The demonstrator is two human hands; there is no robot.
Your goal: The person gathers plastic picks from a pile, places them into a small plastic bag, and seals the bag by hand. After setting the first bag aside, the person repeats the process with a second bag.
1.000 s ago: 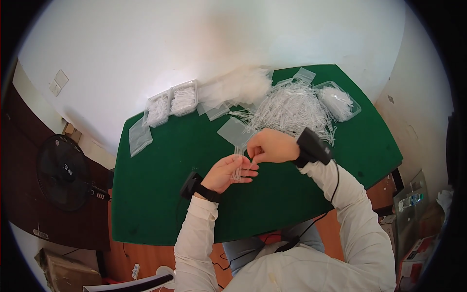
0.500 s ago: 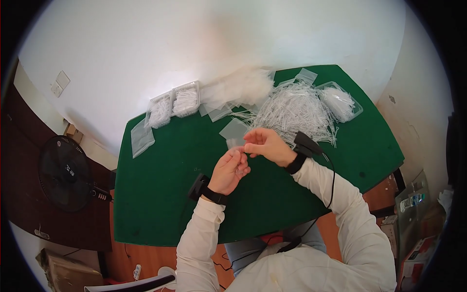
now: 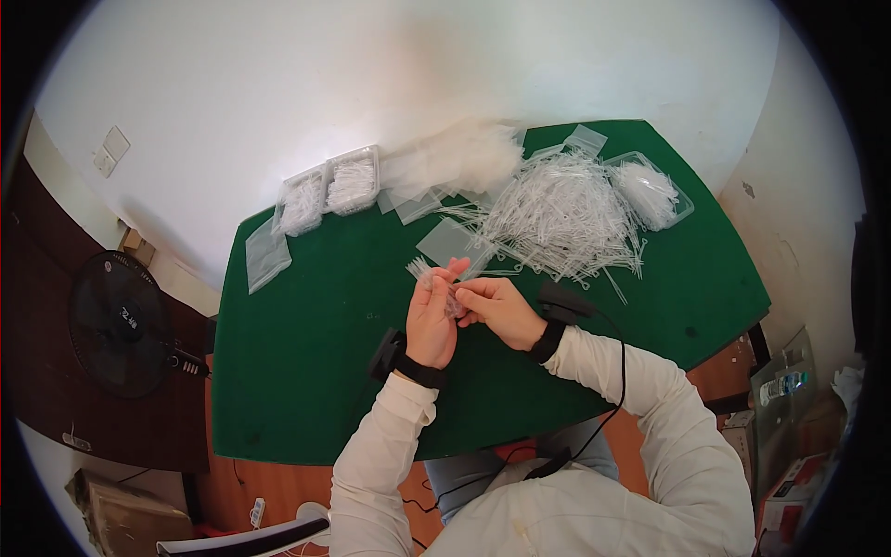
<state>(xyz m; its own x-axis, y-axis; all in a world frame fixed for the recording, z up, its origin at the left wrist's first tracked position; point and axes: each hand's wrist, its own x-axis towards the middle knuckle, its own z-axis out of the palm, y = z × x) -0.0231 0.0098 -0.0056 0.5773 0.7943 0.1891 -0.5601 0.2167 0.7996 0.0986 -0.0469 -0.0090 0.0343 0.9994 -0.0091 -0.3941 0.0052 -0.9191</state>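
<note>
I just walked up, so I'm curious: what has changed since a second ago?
The left hand, open palm-up a second ago, has turned and closed around the bundle of clear sticks, which now slants up to the left. The right hand has moved down and slightly left, to the bundle's lower end. The big pile and the trays stayed put.

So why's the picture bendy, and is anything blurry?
In the head view, the fisheye lens bends edges, probably the green table too; corners are black; soft grey patches dim the wall; the clear bundle in the left hand looks hazy.
</note>
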